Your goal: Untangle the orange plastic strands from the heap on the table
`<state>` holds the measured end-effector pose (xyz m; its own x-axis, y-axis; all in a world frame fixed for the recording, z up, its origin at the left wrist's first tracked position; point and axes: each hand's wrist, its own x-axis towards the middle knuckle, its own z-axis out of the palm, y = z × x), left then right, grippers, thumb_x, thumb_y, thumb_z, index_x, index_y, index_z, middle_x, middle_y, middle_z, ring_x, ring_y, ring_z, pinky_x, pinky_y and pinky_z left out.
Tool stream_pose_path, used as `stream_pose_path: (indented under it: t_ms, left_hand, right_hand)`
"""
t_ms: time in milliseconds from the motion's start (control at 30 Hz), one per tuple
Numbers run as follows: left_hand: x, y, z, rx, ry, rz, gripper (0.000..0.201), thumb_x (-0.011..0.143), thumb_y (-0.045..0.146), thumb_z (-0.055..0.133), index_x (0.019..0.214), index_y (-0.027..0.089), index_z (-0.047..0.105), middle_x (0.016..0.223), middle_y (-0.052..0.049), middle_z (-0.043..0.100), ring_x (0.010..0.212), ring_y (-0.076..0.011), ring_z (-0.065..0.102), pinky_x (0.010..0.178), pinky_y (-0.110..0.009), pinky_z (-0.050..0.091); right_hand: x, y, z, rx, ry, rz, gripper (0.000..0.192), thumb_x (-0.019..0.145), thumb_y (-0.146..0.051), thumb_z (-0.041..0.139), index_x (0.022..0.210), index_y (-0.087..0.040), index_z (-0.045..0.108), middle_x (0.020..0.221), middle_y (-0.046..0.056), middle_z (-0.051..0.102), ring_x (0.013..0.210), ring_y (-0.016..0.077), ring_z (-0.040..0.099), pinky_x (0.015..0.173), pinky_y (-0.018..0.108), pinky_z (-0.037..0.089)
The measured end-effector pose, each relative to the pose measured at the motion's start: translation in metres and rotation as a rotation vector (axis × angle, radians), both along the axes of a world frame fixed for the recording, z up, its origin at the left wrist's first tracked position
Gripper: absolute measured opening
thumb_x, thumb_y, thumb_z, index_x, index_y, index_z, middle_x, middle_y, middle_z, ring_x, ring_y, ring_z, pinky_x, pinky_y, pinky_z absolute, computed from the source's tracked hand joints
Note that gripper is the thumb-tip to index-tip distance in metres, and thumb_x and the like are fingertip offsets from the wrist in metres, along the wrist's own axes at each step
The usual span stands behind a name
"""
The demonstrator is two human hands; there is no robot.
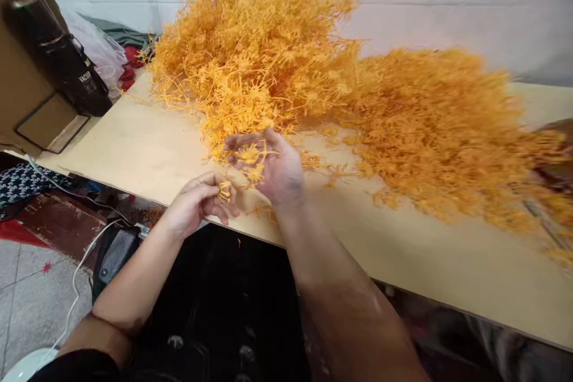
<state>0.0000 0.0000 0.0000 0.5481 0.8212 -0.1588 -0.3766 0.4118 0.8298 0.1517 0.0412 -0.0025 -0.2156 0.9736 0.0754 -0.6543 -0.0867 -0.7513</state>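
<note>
My left hand (197,203) is by the table's front edge, thumb and fingers closed on a small orange-yellow sprig (224,192). Just to its right, my right hand (282,170) is turned palm up with its fingers curled. It cups several loose sprigs (254,158) of the same colour. Directly behind both hands rises a tall, tangled heap of orange-yellow branching pieces (259,59), which look like artificial plant stems. Whether they are plastic or dried, I cannot tell.
A second, blurred orange-yellow pile (430,131) spreads along the right of the wooden tabletop (147,149). At the left stand a black vacuum flask (62,59) and a cardboard box (27,83). Behind them lies a clear plastic bag (98,51). A white cable (80,274) hangs below.
</note>
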Motion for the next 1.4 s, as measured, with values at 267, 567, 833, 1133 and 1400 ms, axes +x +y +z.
stream_pose_path:
  t_ms: [267, 567, 833, 1133, 1400]
  left_hand:
    - [0.031, 0.007, -0.005, -0.157, -0.048, -0.037, 0.037, 0.076, 0.05, 0.049, 0.07, 0.015, 0.045, 0.055, 0.003, 0.049, 0.045, -0.0086, 0.055, 0.039, -0.017, 0.041]
    - [0.039, 0.017, 0.008, -0.181, -0.058, -0.013, 0.043, 0.078, 0.057, 0.044, 0.073, 0.014, 0.045, 0.051, 0.005, 0.044, 0.031, 0.0004, 0.028, 0.032, -0.013, 0.013]
    - [0.036, 0.015, -0.006, 0.052, 0.076, 0.094, 0.029, 0.078, 0.042, 0.052, 0.07, 0.016, 0.04, 0.044, 0.005, 0.047, 0.028, 0.0001, 0.023, 0.033, -0.015, 0.01]
    - [0.032, 0.009, -0.013, 0.135, 0.186, 0.141, 0.037, 0.073, 0.048, 0.055, 0.066, 0.015, 0.042, 0.039, 0.003, 0.049, 0.029, -0.0017, 0.028, 0.033, -0.016, 0.015]
    - [0.031, 0.005, -0.013, 0.162, 0.308, 0.192, 0.037, 0.077, 0.049, 0.05, 0.065, 0.016, 0.039, 0.038, 0.004, 0.048, 0.029, -0.002, 0.027, 0.034, -0.016, 0.016]
  right_hand:
    - [0.002, -0.007, 0.006, 0.046, -0.12, 0.112, 0.042, 0.084, -0.036, 0.031, 0.085, -0.017, 0.068, 0.104, 0.004, 0.067, 0.102, 0.0183, 0.059, 0.086, 0.034, 0.048]
    - [-0.001, -0.008, 0.005, 0.011, -0.244, 0.134, 0.032, 0.08, -0.037, 0.045, 0.087, -0.016, 0.068, 0.099, 0.004, 0.068, 0.089, 0.0163, 0.063, 0.076, 0.029, 0.052]
    - [-0.009, -0.002, -0.006, -0.112, -0.29, -0.005, 0.029, 0.07, -0.045, 0.062, 0.068, -0.015, 0.061, 0.072, 0.004, 0.067, 0.058, 0.0128, 0.06, 0.037, 0.019, 0.043]
    - [-0.021, 0.001, -0.011, -0.224, -0.326, -0.081, 0.037, 0.066, -0.049, 0.064, 0.056, -0.016, 0.049, 0.056, 0.001, 0.06, 0.051, 0.0114, 0.056, 0.042, 0.021, 0.043]
    - [-0.024, 0.002, -0.02, -0.198, -0.257, -0.054, 0.036, 0.065, -0.046, 0.066, 0.055, -0.017, 0.048, 0.046, -0.004, 0.051, 0.049, 0.0096, 0.053, 0.048, 0.022, 0.044]
